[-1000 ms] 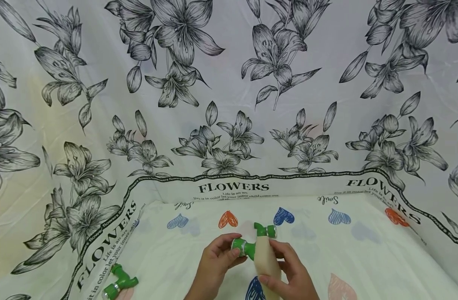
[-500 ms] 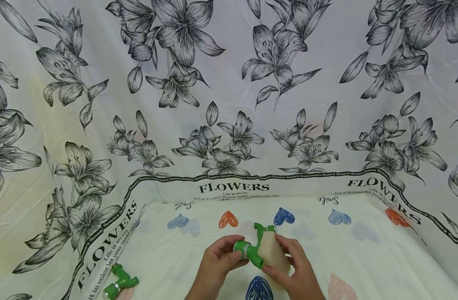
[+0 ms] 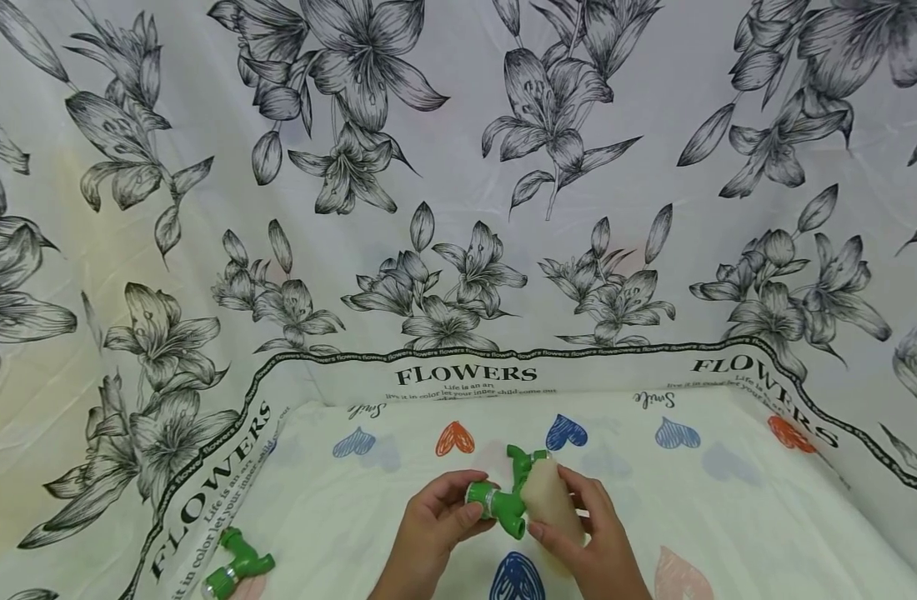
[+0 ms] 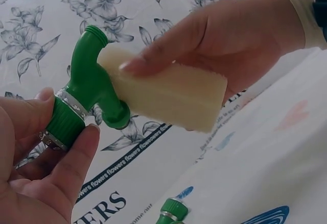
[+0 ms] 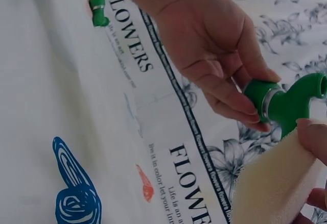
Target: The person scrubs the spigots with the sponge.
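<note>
A green plastic water tap (image 3: 508, 505) is held up in front of me. My left hand (image 3: 432, 529) grips it by the ribbed round knob at one end, thumb and fingers around it. In the left wrist view the tap (image 4: 92, 81) shows its curved spout and a silver ring. My right hand (image 3: 597, 533) holds a cream block-shaped sponge (image 3: 554, 504), thumb on one face and fingers behind. The sponge overlaps the side of the tap in the left wrist view. Parts of the right fingers are hidden behind the sponge.
A second green tap (image 3: 522, 467) lies on the cloth just beyond the hands. Another tap (image 3: 237, 562) rests at the front left. White cloth (image 3: 398, 417) printed with hearts covers the surface, and a flower-printed curtain (image 3: 458, 208) stands behind and at the sides.
The right hand has moved the sponge slightly right and tilted it, uncovering the tap's lower outlet. The left hand has shifted only a little, its grip on the tap unchanged.
</note>
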`<action>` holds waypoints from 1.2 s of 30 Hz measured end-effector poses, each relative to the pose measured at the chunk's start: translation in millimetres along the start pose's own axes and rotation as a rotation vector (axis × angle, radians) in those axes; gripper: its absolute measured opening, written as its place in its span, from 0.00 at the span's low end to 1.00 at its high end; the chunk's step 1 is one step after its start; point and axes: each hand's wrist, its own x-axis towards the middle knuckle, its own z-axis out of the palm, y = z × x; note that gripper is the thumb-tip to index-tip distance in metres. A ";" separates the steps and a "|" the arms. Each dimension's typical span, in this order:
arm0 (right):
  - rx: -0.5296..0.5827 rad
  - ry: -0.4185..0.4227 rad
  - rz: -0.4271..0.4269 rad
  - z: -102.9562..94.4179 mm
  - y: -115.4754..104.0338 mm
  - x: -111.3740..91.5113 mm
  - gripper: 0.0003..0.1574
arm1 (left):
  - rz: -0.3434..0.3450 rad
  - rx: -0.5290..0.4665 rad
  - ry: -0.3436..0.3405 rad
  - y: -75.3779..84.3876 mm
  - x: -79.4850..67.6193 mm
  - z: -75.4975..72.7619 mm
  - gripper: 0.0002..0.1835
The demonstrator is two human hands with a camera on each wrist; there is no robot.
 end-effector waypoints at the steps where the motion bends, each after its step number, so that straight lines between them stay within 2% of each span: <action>1: 0.019 -0.011 -0.022 0.9 -0.6 -1.3 0.51 | 0.002 0.003 0.004 -0.2 0.2 -0.3 0.21; 5: 0.100 -0.055 -0.077 3.4 -4.0 -5.9 0.47 | 0.003 -0.001 0.012 -1.6 1.7 -1.6 0.21; 10: 0.188 -0.139 -0.047 2.5 -10.3 -8.6 0.44 | -0.001 -0.002 0.034 -0.9 3.6 -2.9 0.21; 16: 0.211 -0.241 -0.111 1.7 -17.2 -16.3 0.43 | 0.003 -0.004 0.067 0.6 5.3 -3.7 0.22; 22: 0.186 -0.214 -0.119 1.8 -19.3 -19.1 0.42 | -0.001 -0.003 0.070 1.0 4.5 -4.0 0.22; 26: 0.151 -0.186 -0.193 0.9 -13.8 -16.1 0.43 | -0.004 -0.001 0.070 0.7 3.7 -5.1 0.22; 28: 0.138 -0.162 -0.226 0.4 -10.7 -14.5 0.43 | -0.010 0.001 0.066 0.9 3.0 -5.4 0.22; 32: 0.113 -0.108 -0.232 0.3 -6.4 -11.4 0.43 | -0.021 -0.005 0.056 2.2 1.4 -5.1 0.22; 36: 0.040 -0.033 -0.258 1.9 -1.0 -6.7 0.45 | -0.023 -0.014 0.047 3.8 -0.3 -3.5 0.22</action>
